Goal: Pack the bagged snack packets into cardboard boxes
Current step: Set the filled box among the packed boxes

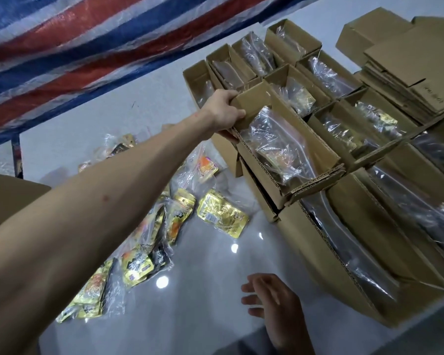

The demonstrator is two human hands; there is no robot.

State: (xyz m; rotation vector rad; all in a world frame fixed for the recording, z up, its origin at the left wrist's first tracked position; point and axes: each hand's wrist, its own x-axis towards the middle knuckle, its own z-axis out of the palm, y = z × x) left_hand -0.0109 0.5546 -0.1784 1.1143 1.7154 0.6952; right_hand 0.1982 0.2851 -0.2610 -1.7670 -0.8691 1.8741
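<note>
Nearest the camera, the right hand (272, 303) hovers over the glossy surface (203, 290) with its fingers loosely spread and nothing in it. To its left, loose bagged snack packets (149, 226) are scattered across the surface, with one gold packet (222, 216) lying apart from the rest.

Further out, the left hand (223, 112) is wrapped around the near end of an open cardboard box (251, 98), fingers over the end wall and thumb on the side. The box already has a clear bag (274, 144) of packets in it and sits on top of the stacked boxes (356, 213).

My guess is this one's being set in place on the stack. I'd square it up with its neighbours and keep it level so the bag doesn't slide out of the open top. The free hand could steady the far flaps, since a one-ended grip lets a long box twist.

Behind that there's a pile of flat cardboard (408, 60) and a striped tarp (87, 47).
</note>
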